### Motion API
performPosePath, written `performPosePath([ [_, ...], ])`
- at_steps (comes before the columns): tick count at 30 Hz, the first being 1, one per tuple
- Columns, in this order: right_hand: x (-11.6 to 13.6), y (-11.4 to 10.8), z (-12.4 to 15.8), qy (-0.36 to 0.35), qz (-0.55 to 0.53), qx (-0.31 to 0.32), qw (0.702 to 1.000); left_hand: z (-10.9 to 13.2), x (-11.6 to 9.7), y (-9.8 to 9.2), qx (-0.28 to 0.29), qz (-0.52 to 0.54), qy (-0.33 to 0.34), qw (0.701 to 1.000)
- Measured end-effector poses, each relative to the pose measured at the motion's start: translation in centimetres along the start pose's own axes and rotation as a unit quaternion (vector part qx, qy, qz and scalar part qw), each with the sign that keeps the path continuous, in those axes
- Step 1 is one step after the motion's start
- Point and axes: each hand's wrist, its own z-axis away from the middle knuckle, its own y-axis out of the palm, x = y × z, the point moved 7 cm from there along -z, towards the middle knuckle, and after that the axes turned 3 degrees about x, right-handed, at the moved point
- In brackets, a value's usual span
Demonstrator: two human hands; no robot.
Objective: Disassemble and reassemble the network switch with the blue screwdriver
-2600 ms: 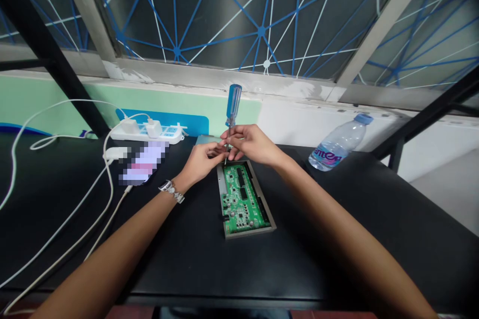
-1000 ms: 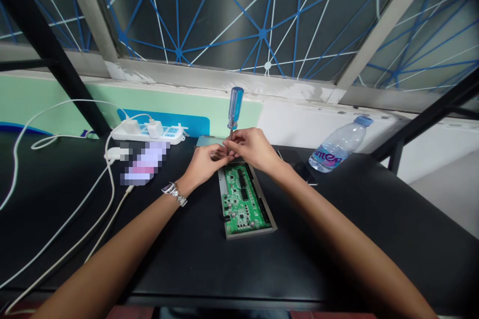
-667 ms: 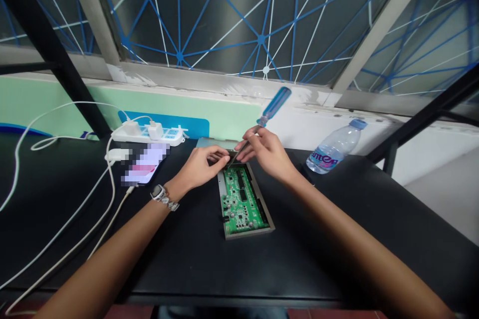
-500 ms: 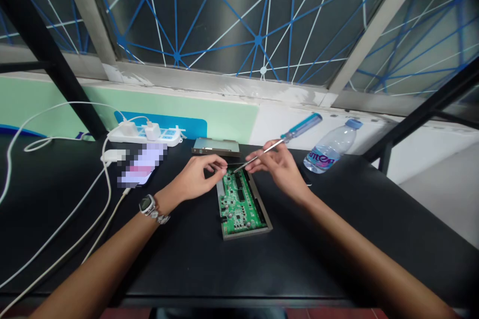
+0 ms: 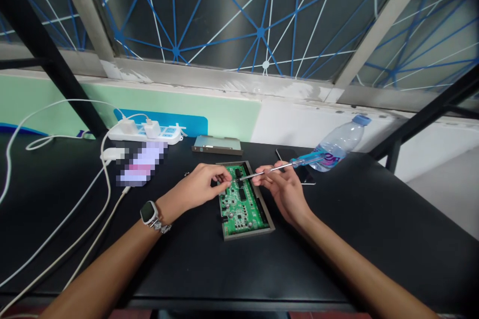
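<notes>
1. The fingertips of the left hand [image 5: 204, 183] curl together and point down at the top edge of the board. Whether they pinch something small is hidden. The right hand's [image 5: 286, 194] thumb and fingers [image 5: 264, 172] close lightly around the shaft of a blue-handled screwdriver [image 5: 309, 159].
2. The screwdriver lies almost flat, its handle toward the right of the frame and its steel tip just beside the left fingertips, above the upper part of the board.
3. The green circuit board [image 5: 241, 204] sits at lower centre, inside a grey metal tray [image 5: 249, 234], between the two hands. Its long sides run away from the person.
4. A flat grey metal cover [image 5: 217, 145] lies just beyond the board. To the right, a dark phone [image 5: 295, 166] lies beside a clear plastic water bottle [image 5: 339, 142], which rests on its side with a blue cap.
5. A wristwatch [image 5: 149, 213] and a metal bracelet circle the left wrist.
6. Upper left on the black bench [image 5: 337, 259], a white power strip [image 5: 144, 133] holds white plug chargers, with white cables [image 5: 63, 209] trailing toward the lower left. A pixelated object [image 5: 142, 163] lies below it, too blurred to name.
7. Behind the bench runs a green and white wall [image 5: 45, 114], topped by a window [image 5: 224, 10] with blue and white lines.
</notes>
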Motion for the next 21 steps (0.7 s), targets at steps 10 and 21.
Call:
performPosePath([
  [10,-0.3,0.1,0.3,0.010,-0.010,-0.010,1.000,0.1,-1.0,0.3,0.001,0.001,0.026,1.000],
  [21,-0.6,0.9,0.8,0.009,-0.021,0.015,1.000,0.0,-1.8,0.2,-0.060,-0.019,0.051,0.997],
])
